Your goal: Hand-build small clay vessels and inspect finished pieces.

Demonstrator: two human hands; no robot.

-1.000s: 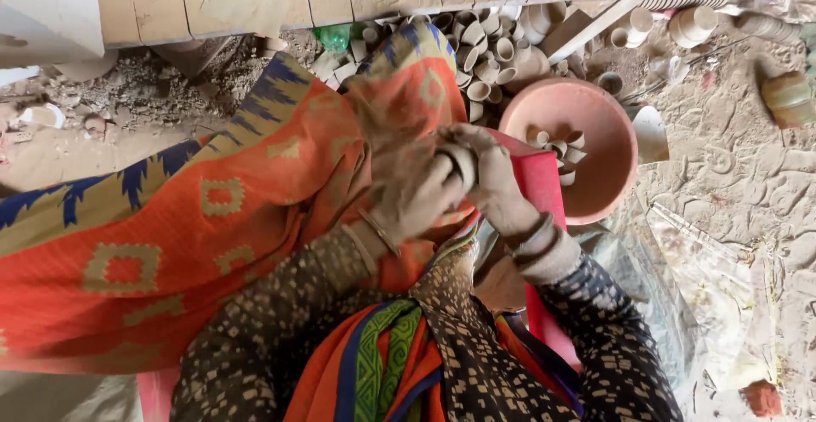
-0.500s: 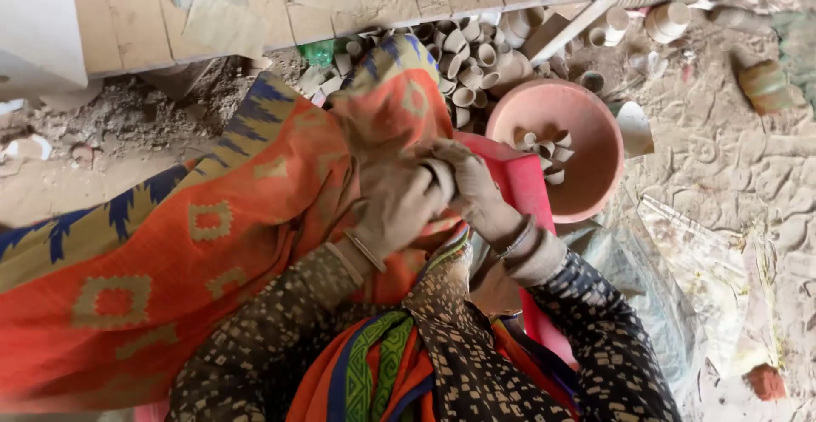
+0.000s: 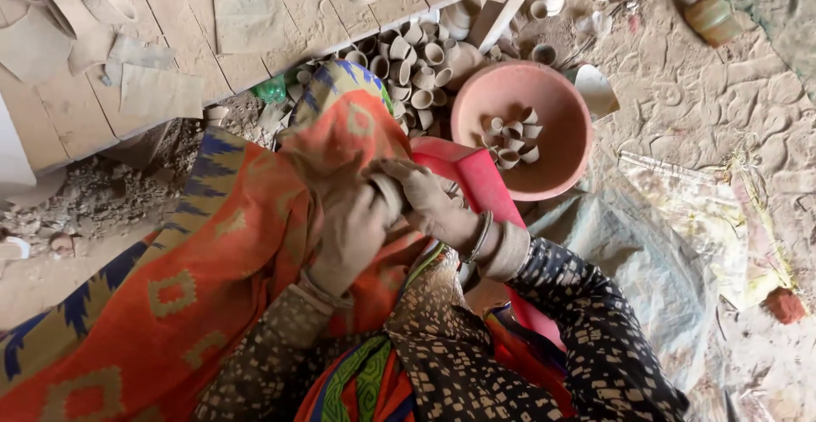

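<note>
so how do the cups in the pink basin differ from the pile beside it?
The cups in the pink basin are few and lie contained in the pink basin; the pile beside it is larger and spills loose under the wooden platform. Both are small, unglazed grey clay cups.

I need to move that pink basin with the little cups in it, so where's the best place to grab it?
Judging by its shape, take the basin by its bare rim, best with both hands on opposite edges. It sits upright and wide, with loose cups inside, so lifting it level should keep them in. The near right edge looks freest; a cup pile crowds its left.
</note>
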